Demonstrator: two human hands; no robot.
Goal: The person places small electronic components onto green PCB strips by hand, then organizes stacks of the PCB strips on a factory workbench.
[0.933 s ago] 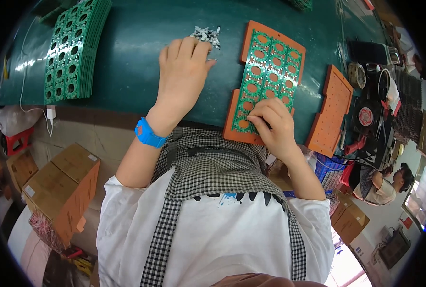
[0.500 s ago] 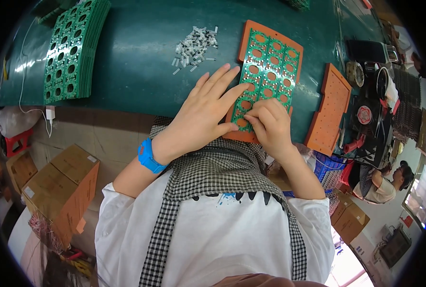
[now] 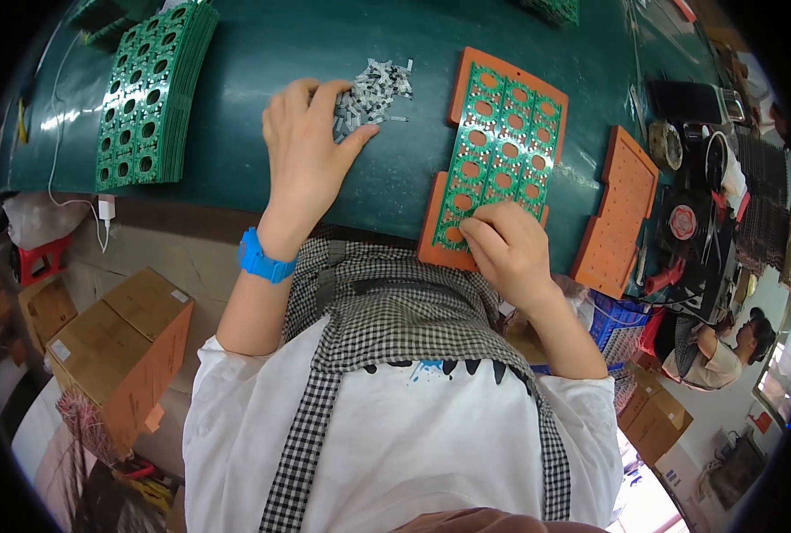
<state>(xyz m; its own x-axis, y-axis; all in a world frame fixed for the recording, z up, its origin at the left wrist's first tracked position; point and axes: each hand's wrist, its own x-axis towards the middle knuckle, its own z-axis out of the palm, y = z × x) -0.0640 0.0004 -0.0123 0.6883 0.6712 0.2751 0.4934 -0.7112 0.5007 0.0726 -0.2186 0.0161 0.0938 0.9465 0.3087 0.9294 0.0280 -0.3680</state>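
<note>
A green circuit board panel (image 3: 490, 158) with rows of round cutouts lies in an orange tray (image 3: 459, 93) on the right of the table. Over the panel's near end is my right hand (image 3: 512, 253), thumb and fingertips pinched together; anything between them is too small or hidden to name. My left hand (image 3: 305, 147) reaches to the left side of a loose pile of small clear-and-dark pieces (image 3: 379, 91). Its thumb and fingers are spread apart, with nothing seen in them. The fingertips are beside the pile's edge.
A tall stack of similar green panels (image 3: 178, 107) stands at the left, near a white cable. Another orange tray (image 3: 617, 204) lies at the right, beside a tape roll (image 3: 664, 145) and tools. Cardboard boxes (image 3: 115, 324) sit below left. Another person (image 3: 715, 351) is at far right.
My left hand has left the panel and moved left and away from me to the loose pile. My right hand stays pinched at the panel's near end. The view has shifted slightly.
</note>
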